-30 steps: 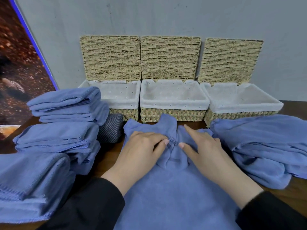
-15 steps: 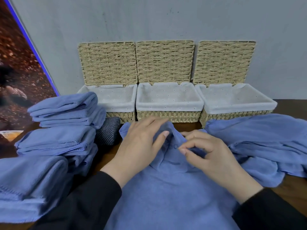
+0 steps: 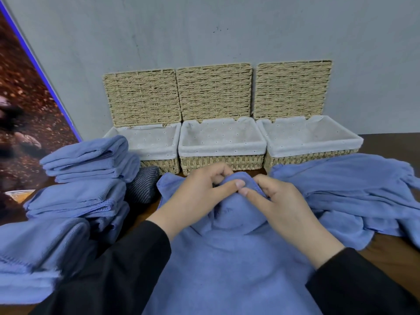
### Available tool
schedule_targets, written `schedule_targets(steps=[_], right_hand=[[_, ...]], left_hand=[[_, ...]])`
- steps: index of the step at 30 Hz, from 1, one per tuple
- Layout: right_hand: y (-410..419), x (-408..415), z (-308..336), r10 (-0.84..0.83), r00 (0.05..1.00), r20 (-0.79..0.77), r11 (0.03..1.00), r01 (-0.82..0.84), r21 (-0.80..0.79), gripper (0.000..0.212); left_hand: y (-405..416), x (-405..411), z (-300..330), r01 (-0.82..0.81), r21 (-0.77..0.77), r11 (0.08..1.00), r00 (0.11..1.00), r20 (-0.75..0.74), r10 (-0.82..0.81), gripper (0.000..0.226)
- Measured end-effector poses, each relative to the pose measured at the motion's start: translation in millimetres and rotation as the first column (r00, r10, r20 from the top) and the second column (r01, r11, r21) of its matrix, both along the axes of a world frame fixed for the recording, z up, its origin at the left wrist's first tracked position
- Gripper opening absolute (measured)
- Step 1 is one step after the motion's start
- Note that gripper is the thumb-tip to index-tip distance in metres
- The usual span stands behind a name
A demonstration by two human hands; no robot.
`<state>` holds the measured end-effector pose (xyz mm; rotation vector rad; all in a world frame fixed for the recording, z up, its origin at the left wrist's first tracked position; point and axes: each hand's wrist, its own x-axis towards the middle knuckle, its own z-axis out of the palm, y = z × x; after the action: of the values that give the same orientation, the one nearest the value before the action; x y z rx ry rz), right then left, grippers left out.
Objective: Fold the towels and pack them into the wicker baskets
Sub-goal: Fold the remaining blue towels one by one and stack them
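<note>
A blue towel [image 3: 229, 264] lies spread on the table in front of me. My left hand [image 3: 200, 196] and my right hand [image 3: 281, 208] both pinch its bunched far edge, lifting it a little, thumbs nearly touching. Three open wicker baskets with white liners stand against the wall: left basket [image 3: 156, 164], middle basket [image 3: 222, 161] and right basket [image 3: 309, 158], all without towels inside. Folded blue towels [image 3: 88, 160] are stacked at the left.
A loose heap of unfolded blue towels [image 3: 354, 192] lies at the right on the dark wooden table [image 3: 393, 253]. A dark striped cloth [image 3: 143, 185] sits beside the left stacks. The basket lids [image 3: 214, 92] lean upright on the grey wall.
Both hands went from pressing flat on the towel to pinching its far edge and raising it. The view has tilted down slightly.
</note>
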<state>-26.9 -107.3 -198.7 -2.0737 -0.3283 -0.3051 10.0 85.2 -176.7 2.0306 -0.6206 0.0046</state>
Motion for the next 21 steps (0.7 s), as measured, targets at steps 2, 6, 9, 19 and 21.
schedule_targets(steps=[2, 6, 9, 19, 21], right_hand=[[-5, 0, 5, -0.081, 0.997, 0.013, 0.997, 0.081, 0.019, 0.032], [-15, -3, 18, -0.174, 0.982, 0.068, 0.985, 0.172, 0.033, 0.030], [-22, -6, 27, -0.203, 0.975, 0.092, 0.979, 0.200, 0.036, 0.025], [-57, -21, 80, -0.334, 0.942, -0.003, 0.928, 0.330, 0.174, 0.025], [-51, -13, 93, -0.249, 0.959, -0.137, 0.933, 0.275, 0.230, 0.027]], left_hand=[[12, 2, 5, 0.004, 0.147, 0.989, 0.999, 0.031, -0.008, 0.028], [44, 9, 18, -0.044, 0.432, 0.901, 0.993, 0.120, -0.009, 0.051], [65, 11, 26, -0.136, 0.634, 0.761, 0.968, 0.250, -0.036, 0.058], [119, -5, 78, -0.485, 0.510, 0.710, 0.868, 0.377, 0.322, 0.034], [110, -3, 89, -0.474, 0.376, 0.796, 0.880, 0.232, 0.414, 0.031]])
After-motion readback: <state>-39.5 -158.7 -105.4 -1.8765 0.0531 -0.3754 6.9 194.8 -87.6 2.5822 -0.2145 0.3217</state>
